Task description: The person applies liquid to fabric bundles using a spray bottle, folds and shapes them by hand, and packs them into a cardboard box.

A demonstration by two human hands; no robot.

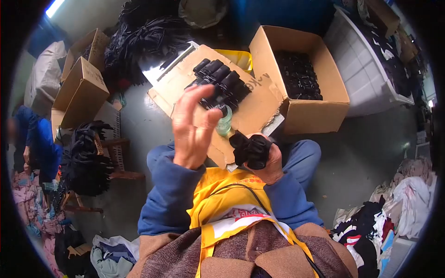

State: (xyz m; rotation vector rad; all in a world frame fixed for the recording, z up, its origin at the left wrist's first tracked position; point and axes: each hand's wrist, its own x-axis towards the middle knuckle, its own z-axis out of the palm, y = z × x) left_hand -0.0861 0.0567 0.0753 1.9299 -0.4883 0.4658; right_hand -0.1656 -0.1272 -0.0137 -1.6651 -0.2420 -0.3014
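"Where are our hands?"

"Our left hand is up just left of the jar, fingers spread, gripping nothing. Our right hand, nearer us and right of the jar, grasps the black rolls."

"What could go wrong?"

"A careless left swing could tip the jar; we can't quite tell from above whether they touch. The pile beyond the jar looks loose on the cardboard, so a knock might scatter it."
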